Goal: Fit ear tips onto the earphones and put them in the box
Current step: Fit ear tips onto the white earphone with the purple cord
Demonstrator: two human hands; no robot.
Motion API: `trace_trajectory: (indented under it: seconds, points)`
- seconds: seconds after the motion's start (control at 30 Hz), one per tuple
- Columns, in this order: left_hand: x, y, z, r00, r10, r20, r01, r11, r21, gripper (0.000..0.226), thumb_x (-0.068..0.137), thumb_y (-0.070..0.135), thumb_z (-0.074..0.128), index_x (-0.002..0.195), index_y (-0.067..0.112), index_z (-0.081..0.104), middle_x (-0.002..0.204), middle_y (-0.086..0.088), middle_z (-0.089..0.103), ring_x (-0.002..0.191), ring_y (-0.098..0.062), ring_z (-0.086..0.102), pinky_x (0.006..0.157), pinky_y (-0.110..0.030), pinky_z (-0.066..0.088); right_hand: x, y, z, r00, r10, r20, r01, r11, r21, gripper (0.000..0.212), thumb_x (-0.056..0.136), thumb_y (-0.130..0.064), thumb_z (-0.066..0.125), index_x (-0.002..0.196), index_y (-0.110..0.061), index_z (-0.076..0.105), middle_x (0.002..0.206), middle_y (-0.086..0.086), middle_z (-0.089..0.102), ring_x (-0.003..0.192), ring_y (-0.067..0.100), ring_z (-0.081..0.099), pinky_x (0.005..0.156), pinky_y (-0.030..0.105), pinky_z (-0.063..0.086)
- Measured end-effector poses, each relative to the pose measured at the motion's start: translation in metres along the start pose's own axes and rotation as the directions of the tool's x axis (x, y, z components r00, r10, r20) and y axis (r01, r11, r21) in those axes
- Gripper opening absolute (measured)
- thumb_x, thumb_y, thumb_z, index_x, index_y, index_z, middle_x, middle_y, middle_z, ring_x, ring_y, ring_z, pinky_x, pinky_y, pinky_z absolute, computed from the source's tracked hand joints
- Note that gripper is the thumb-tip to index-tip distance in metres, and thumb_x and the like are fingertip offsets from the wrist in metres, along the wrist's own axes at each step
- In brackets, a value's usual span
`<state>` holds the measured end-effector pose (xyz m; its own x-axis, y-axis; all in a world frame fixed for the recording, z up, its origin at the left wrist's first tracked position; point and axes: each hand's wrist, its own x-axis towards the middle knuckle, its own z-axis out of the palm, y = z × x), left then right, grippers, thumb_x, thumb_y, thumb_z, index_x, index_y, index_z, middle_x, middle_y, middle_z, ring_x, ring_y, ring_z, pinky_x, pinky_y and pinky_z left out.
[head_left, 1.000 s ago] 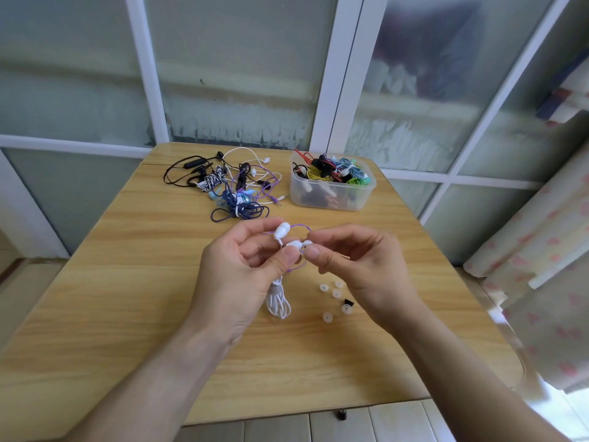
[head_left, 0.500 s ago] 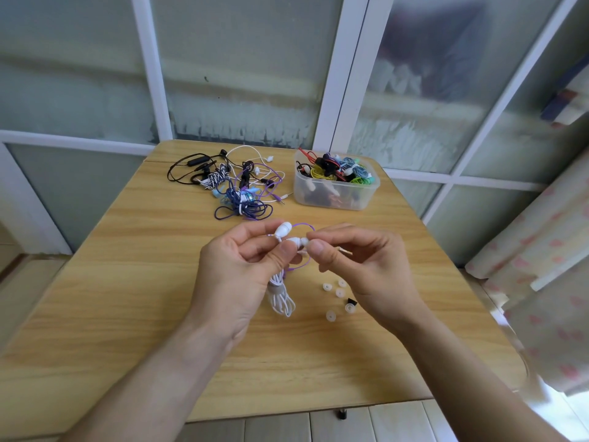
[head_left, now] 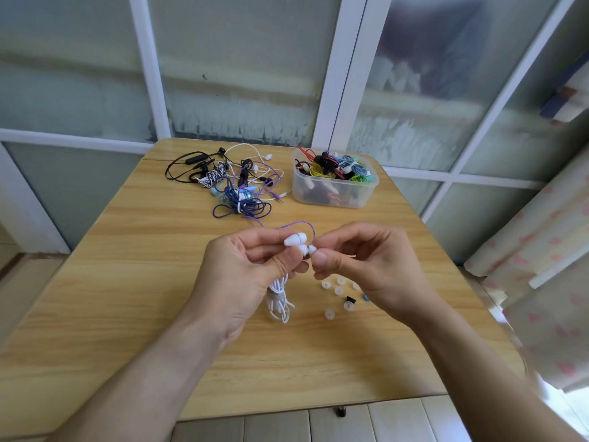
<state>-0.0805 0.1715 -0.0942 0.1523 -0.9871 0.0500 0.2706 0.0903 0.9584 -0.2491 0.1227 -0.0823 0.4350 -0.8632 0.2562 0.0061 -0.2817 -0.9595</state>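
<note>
My left hand (head_left: pixel 245 275) holds a pair of white earphones (head_left: pixel 295 240) above the table, its thumb pressing the lower earbud; their bundled white cable (head_left: pixel 279 301) hangs below the palm. My right hand (head_left: pixel 360 263) pinches a small white ear tip (head_left: pixel 311 249) against the nozzle of that lower earbud. Several loose ear tips (head_left: pixel 338 291) lie on the table under my right hand, mostly clear, one black. The clear plastic box (head_left: pixel 334 194) stands at the back right, filled with coiled coloured earphones.
A tangled pile of earphones (head_left: pixel 237 186), black, white, purple and blue, lies at the back centre of the wooden table (head_left: pixel 127 282); one purple cable loops towards my hands. Frosted window panels stand behind the table, a patterned curtain (head_left: pixel 541 250) at the right.
Both hands have stayed together over the table, shifting only slightly. My right hand's fingers keep working the ear tip against the earbud.
</note>
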Motion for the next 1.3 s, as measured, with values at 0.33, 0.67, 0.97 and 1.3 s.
trace_trajectory:
  seconds: [0.33,0.67,0.97,1.3]
  points:
    - [0.000,-0.001,-0.002,0.991,-0.060,0.121,0.056,0.998,0.040,0.024,0.061,0.014,0.072,0.085,0.011,0.072,0.076,-0.008,0.074,0.060,-0.016,0.068,0.061,-0.024,0.056,-0.004,-0.009,-0.007,0.979,0.105,0.176,-0.112,0.993,0.033,0.011,0.074,0.008,0.070,0.080,0.000,0.066,0.070,0.005,0.072,0.058,0.013,0.068,0.056,0.019,0.051]
    - [-0.001,-0.007,0.004,0.977,-0.172,0.123,0.177,0.984,-0.026,0.031,0.068,0.015,0.066,0.096,0.003,0.068,0.071,-0.005,0.070,0.053,-0.012,0.060,0.055,-0.020,0.051,-0.003,-0.006,-0.007,0.993,0.028,0.117,-0.019,0.997,-0.077,0.014,0.066,-0.003,0.079,0.077,-0.006,0.071,0.072,0.013,0.072,0.060,0.022,0.068,0.061,0.026,0.053]
    - [-0.003,-0.009,0.006,0.991,-0.100,0.085,0.100,0.995,0.007,0.010,0.083,0.000,0.064,0.092,0.005,0.067,0.068,-0.006,0.070,0.050,-0.013,0.061,0.051,-0.018,0.049,-0.002,-0.006,-0.005,0.993,0.056,0.100,-0.048,0.996,-0.080,0.017,0.064,-0.005,0.080,0.079,-0.002,0.073,0.074,0.012,0.073,0.063,0.025,0.068,0.062,0.034,0.055]
    - [0.001,-0.009,0.005,0.998,-0.054,0.045,0.054,0.999,0.008,0.021,0.067,0.015,0.070,0.085,0.006,0.068,0.071,-0.014,0.070,0.052,-0.016,0.062,0.057,-0.024,0.054,-0.002,-0.004,-0.007,0.972,0.186,0.146,-0.198,0.978,0.069,0.021,0.074,-0.009,0.072,0.093,-0.002,0.076,0.090,0.019,0.075,0.080,0.030,0.073,0.072,0.030,0.059]
